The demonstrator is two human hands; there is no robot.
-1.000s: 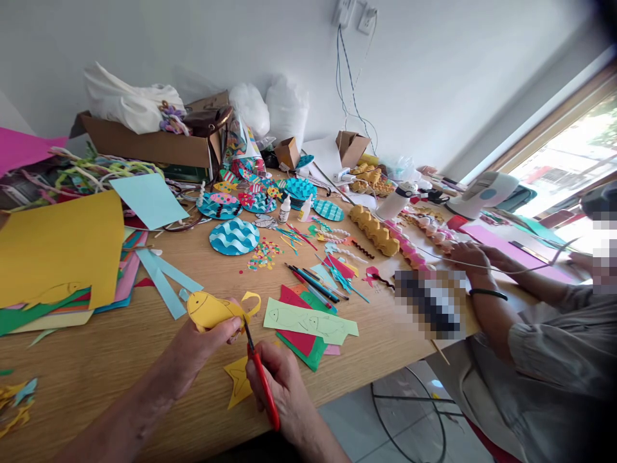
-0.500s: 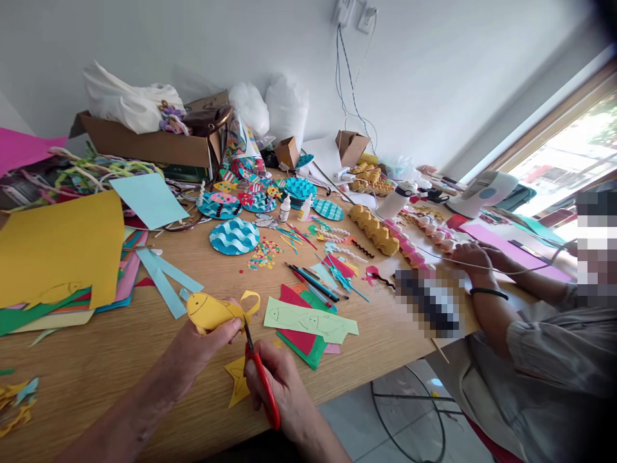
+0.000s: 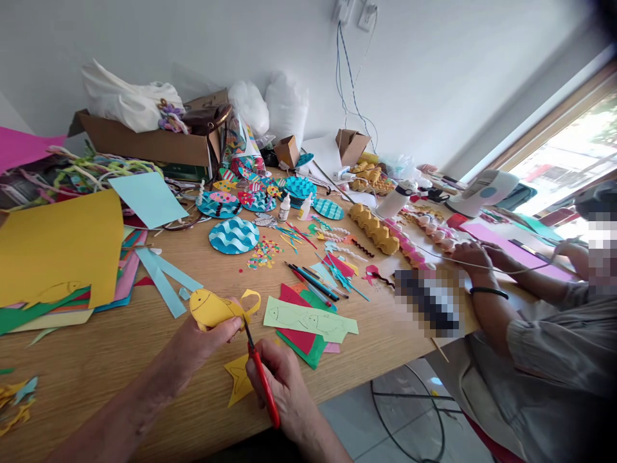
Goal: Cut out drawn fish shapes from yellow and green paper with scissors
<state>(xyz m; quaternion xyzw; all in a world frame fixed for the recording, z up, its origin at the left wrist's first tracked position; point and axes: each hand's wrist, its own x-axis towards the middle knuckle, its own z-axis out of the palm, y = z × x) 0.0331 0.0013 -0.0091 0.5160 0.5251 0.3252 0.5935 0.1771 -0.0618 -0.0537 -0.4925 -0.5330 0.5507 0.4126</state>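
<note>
Between the thumb and fingers of my left hand [image 3: 212, 334] is a yellow paper fish [image 3: 212, 310] with drawn lines, its head pointing left. My right hand [image 3: 279, 376] grips red-handled scissors [image 3: 264, 382], their dark blades at the fish's tail end. A narrow curled strip of yellow paper hangs from the cut there. Under the scissors lies another yellow paper piece [image 3: 238, 379] with a drawn shape, partly hidden by my right hand. Right of the blades, a pale green strip [image 3: 311, 319] with fish outlines rests on red and green paper.
Coloured sheets [image 3: 58, 251] are stacked at left, with yellow scraps [image 3: 14, 405] nearer me. Pens [image 3: 315, 283], confetti and blue wave-patterned discs [image 3: 234, 236] lie mid-table. At right, a co-worker's hands [image 3: 475, 260] rest by egg-carton strips [image 3: 373, 228]. The table edge [image 3: 337, 386] is close on my right.
The yellow fish has shifted slightly right in my left hand's grip. The scissors have turned very slightly and remain at its tail end. The co-worker's second hand shows more at far right.
</note>
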